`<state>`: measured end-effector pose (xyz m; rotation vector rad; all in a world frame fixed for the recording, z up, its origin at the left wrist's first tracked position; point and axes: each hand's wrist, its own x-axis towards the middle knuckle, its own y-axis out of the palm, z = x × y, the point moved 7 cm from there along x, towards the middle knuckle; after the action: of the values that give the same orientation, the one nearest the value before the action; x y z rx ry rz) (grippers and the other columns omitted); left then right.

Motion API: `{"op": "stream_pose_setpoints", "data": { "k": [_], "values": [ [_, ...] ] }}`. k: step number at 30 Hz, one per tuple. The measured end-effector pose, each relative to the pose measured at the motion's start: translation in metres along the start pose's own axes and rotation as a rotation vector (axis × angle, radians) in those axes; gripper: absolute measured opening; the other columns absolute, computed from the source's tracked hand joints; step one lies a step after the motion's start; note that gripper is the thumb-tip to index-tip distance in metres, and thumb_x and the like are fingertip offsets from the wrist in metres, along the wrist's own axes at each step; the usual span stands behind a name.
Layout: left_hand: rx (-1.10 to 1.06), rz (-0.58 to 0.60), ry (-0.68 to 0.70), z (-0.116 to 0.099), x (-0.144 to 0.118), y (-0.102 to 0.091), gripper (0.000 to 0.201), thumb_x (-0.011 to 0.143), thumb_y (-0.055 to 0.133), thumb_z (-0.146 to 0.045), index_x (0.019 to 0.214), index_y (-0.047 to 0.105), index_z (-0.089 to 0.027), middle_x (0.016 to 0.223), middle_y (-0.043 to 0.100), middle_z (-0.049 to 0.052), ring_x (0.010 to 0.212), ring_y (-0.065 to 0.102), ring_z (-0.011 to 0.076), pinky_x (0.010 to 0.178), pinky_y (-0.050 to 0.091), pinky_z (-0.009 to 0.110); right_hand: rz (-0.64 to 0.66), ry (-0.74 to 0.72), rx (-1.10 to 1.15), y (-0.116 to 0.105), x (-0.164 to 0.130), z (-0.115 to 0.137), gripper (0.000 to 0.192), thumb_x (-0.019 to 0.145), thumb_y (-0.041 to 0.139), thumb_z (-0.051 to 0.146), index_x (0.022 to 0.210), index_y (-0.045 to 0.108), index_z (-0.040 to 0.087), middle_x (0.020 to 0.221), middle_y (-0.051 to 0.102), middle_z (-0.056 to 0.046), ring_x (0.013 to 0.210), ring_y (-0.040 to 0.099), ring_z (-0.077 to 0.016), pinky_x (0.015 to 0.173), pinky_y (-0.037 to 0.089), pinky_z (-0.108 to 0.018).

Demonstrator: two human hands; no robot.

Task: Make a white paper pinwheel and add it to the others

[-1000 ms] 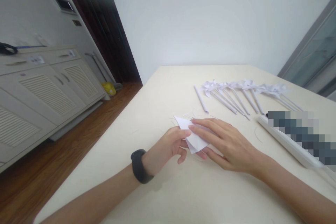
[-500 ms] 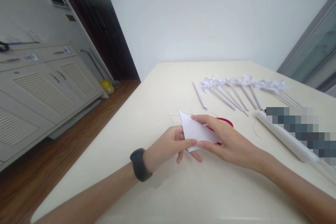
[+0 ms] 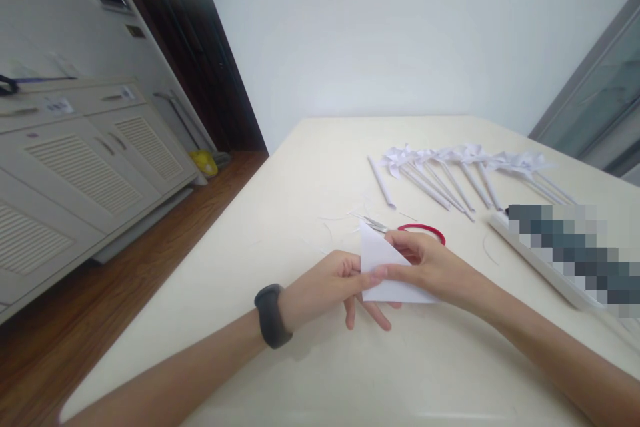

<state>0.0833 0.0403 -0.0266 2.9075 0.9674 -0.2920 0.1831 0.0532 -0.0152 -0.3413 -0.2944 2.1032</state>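
Observation:
Between both hands is a white sheet of paper (image 3: 379,250) folded into a triangle, held above the table. My left hand (image 3: 345,280) pinches its left side, thumb on top and some fingers spread out underneath. My right hand (image 3: 425,263) grips its sloping edge, the thumb tip close to the left thumb. Just beyond the paper lie scissors with red handles (image 3: 423,227), their metal blades pointing left; the right hand partly covers them. Thin paper strips (image 3: 327,230) are scattered near the blades.
Several white paper pinwheels (image 3: 465,157) on rolled sticks lie in a row at the back right of the table (image 3: 310,167). A loose paper tube (image 3: 381,181) is left of them. At the right rests a long white box (image 3: 540,257), partly pixelated. A cabinet (image 3: 90,160) stands at left.
The folded paper has turned and shifted slightly right and towards me, its long lower edge now level. The right hand has slid back a little, uncovering the scissor blades.

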Motion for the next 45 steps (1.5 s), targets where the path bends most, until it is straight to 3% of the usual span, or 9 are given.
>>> {"op": "stream_pose_setpoints", "data": {
  "k": [5, 11, 21, 26, 35, 45],
  "values": [
    [-0.004, 0.027, 0.004, 0.000, 0.001, 0.001, 0.032, 0.091, 0.039, -0.031, 0.094, 0.063, -0.009, 0.101, 0.068, 0.015, 0.071, 0.070, 0.0184, 0.038, 0.038, 0.013, 0.013, -0.003, 0.004, 0.000, 0.000, 0.002, 0.017, 0.081, 0.056, 0.036, 0.083, 0.052, 0.019, 0.077, 0.060, 0.000, 0.059, 0.064, -0.0159, 0.050, 0.041, -0.024],
    [-0.002, 0.038, -0.044, 0.003, -0.002, 0.001, 0.026, 0.088, 0.045, -0.029, 0.100, 0.059, -0.010, 0.106, 0.066, 0.017, 0.077, 0.070, 0.0210, 0.040, 0.040, 0.013, -0.034, -0.048, -0.059, -0.008, 0.001, 0.001, 0.014, 0.081, 0.056, 0.033, 0.080, 0.054, 0.018, 0.079, 0.058, 0.000, 0.069, 0.059, -0.0143, 0.055, 0.041, -0.023],
    [0.018, 0.040, -0.068, 0.003, -0.003, 0.000, 0.024, 0.088, 0.044, -0.029, 0.096, 0.058, -0.011, 0.104, 0.067, 0.018, 0.074, 0.070, 0.0205, 0.040, 0.042, 0.015, -0.052, -0.022, -0.113, -0.012, 0.001, -0.003, 0.022, 0.080, 0.055, 0.040, 0.079, 0.056, 0.017, 0.075, 0.053, 0.000, 0.064, 0.051, -0.0129, 0.051, 0.034, -0.023],
    [0.069, -0.052, -0.051, 0.002, -0.003, -0.007, 0.027, 0.088, 0.044, -0.030, 0.100, 0.059, -0.011, 0.102, 0.068, 0.017, 0.075, 0.070, 0.0211, 0.042, 0.043, 0.015, 0.010, 0.019, -0.079, -0.010, 0.001, -0.003, 0.018, 0.075, 0.061, 0.033, 0.083, 0.058, 0.017, 0.076, 0.054, 0.000, 0.067, 0.050, -0.0132, 0.056, 0.037, -0.024],
    [0.114, -0.183, 0.021, -0.005, -0.005, -0.019, 0.024, 0.088, 0.043, -0.028, 0.090, 0.058, -0.010, 0.084, 0.069, 0.013, 0.067, 0.069, 0.0195, 0.045, 0.045, 0.018, -0.140, 0.051, -0.028, -0.028, 0.001, -0.006, 0.030, 0.077, 0.057, 0.044, 0.067, 0.047, 0.018, 0.058, 0.039, 0.004, 0.049, 0.036, -0.0079, 0.043, 0.023, -0.021],
    [0.149, -0.322, 0.093, -0.012, -0.008, -0.029, 0.023, 0.087, 0.044, -0.029, 0.087, 0.058, -0.011, 0.077, 0.068, 0.010, 0.059, 0.067, 0.0168, 0.045, 0.046, 0.021, -0.215, -0.018, -0.065, -0.034, 0.000, 0.004, 0.034, 0.084, 0.048, 0.044, 0.063, 0.048, 0.017, 0.052, 0.040, 0.004, 0.047, 0.033, -0.0077, 0.044, 0.021, -0.023]
  ]
}}
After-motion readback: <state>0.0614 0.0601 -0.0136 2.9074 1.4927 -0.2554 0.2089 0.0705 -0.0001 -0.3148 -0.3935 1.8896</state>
